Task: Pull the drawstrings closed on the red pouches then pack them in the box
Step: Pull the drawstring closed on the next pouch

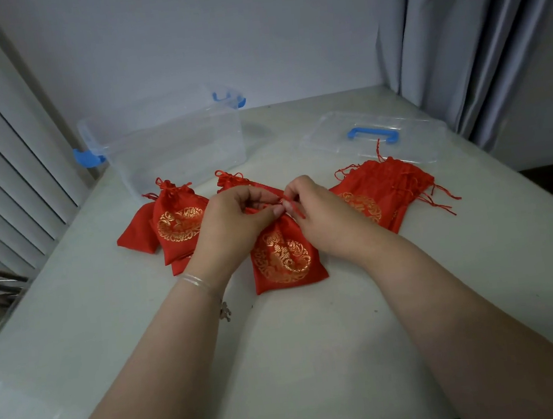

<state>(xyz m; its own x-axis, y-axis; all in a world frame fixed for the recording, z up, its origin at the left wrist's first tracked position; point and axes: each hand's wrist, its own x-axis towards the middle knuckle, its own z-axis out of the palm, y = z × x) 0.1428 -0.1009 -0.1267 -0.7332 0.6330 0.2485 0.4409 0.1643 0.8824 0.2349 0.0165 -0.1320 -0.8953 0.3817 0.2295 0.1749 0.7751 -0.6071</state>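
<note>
- Both hands worked at the neck of the pouch (282,260) lying mid-table, near the empty box (171,142).
- The left hand (235,221) pinched the gathered neck; the right hand (316,211) pinched the drawstring (298,212).
- Best done steadily — neck held firm, cord drawn straight outward.

arms: bare, no sleeves | left wrist: thin clear bangle (196,281) | small silvery charm (225,311) hanging

Storage box (171,142) at back left of desk (284,346), its lid (373,136) back right. Closed pouches (173,224) before the box, one pouch (282,257) centre under both hands, pouch pile (383,190) before the lid.
</note>
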